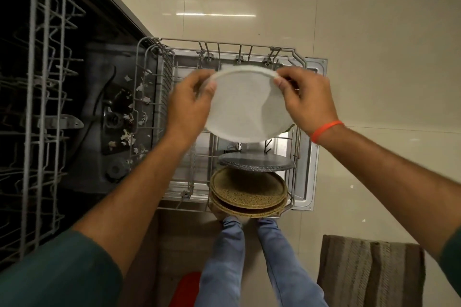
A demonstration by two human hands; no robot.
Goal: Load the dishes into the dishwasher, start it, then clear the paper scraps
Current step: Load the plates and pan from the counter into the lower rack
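Note:
A white speckled plate point(245, 107) hangs tilted above the pulled-out lower rack point(149, 97) of the open dishwasher. My left hand point(190, 102) grips its left rim and my right hand point(305, 97) pinches its upper right rim. In the rack nearer me stand a dark grey plate point(257, 162) and two brown speckled plates point(247, 189), leaning one behind another. White paper scraps point(127, 136) lie scattered on the dark floor inside the dishwasher, left of the rack.
The upper rack point(37, 97) juts out at the left, close to my left arm. The open door point(313, 157) lies under the lower rack. A striped brown mat point(369, 271) lies on the tiled floor at the right. My legs stand just before the door.

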